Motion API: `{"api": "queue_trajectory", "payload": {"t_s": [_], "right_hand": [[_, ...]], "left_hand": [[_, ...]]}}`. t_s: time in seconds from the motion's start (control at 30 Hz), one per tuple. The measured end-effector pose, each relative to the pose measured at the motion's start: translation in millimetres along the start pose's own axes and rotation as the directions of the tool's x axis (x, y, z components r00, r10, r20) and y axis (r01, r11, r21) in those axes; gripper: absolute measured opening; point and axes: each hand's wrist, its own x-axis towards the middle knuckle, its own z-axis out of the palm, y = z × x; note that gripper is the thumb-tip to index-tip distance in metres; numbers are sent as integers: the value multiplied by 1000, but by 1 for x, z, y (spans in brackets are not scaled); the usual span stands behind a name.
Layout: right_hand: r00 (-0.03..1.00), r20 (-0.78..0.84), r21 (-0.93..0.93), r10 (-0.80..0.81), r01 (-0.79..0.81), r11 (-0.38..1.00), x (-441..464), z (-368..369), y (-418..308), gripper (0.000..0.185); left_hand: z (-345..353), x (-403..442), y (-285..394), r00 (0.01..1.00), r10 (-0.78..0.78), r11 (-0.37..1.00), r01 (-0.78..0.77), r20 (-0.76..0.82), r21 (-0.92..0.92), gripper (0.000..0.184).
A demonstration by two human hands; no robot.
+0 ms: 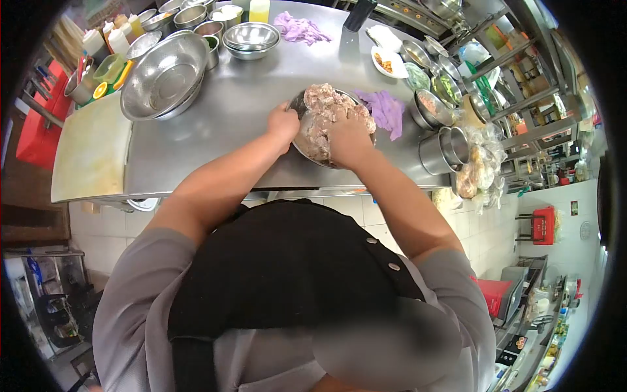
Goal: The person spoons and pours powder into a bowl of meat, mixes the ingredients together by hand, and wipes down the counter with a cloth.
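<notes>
A metal bowl (304, 145) stands on the steel table in front of me, filled with a pale pinkish mass of raw-looking meat (321, 104). My left hand (284, 125) is closed on the bowl's left rim. Pressed into the meat from the right side is my right hand (351, 140); its fingers are sunk in the mixture, so whether they are curled or spread is hidden. Just beyond the bowl's right edge lies a crumpled purple cloth (385, 114).
A large steel basin (163, 78) and a white cutting board (91, 153) sit at left. Stacked bowls (251, 39) and a second purple cloth (300, 29) are farther back. At right stand a white dish (390, 63), food bowls (431, 108) and metal pots (436, 153).
</notes>
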Motion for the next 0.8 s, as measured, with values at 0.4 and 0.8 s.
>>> {"api": "queue_trajectory", "payload": {"t_s": [0.4, 0.8], "right_hand": [[972, 172, 555, 160, -230, 799, 48, -54, 59, 63], [965, 73, 321, -254, 218, 922, 35, -1, -9, 30]], "left_hand": [[-12, 25, -22, 990, 132, 989, -135, 57, 58, 39], [-20, 3, 0, 979, 190, 966, -200, 75, 166, 43]]}}
